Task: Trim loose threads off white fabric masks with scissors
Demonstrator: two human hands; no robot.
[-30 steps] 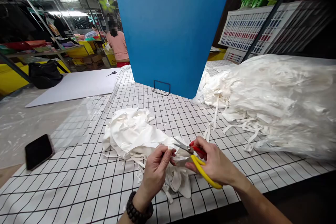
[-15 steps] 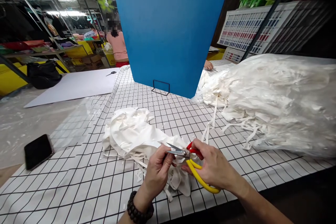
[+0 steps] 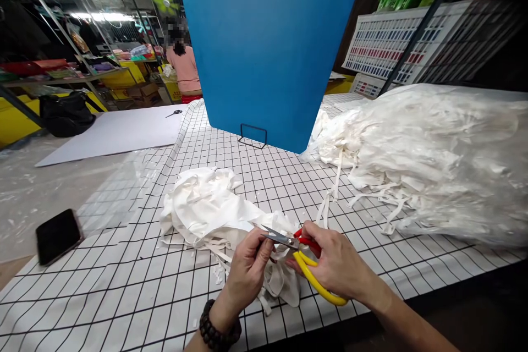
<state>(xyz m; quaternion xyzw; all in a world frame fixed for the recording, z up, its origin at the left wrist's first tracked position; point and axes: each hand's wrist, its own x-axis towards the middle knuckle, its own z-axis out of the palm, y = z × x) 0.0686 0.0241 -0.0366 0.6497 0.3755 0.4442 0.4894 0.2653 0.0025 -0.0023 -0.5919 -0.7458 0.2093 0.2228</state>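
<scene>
My right hand (image 3: 336,258) is closed round the handles of a pair of scissors (image 3: 315,280), one handle red and the other yellow. The blades point left, nearly together, across the fingertips of my left hand (image 3: 248,264). That hand, with a dark beaded bracelet at the wrist, is pinched at the edge of a crumpled white cloth (image 3: 210,203); the exact bit between its fingertips is partly hidden by the blades. Part of the cloth hangs below and between both hands, and thin white straps lie beside it on the checked tablecloth (image 3: 136,297).
A large clear bag of white cloth pieces (image 3: 437,159) fills the right side, straps trailing out. A blue board (image 3: 272,55) stands behind on a wire stand (image 3: 253,136). To the left lie a phone (image 3: 58,236) and small black scissors (image 3: 175,113). A person in pink (image 3: 185,69) is farther back.
The scissor blades have closed from apart to nearly together by my left fingertips. Both hands stay in almost the same place. A hand seen behind the board's right edge is gone.
</scene>
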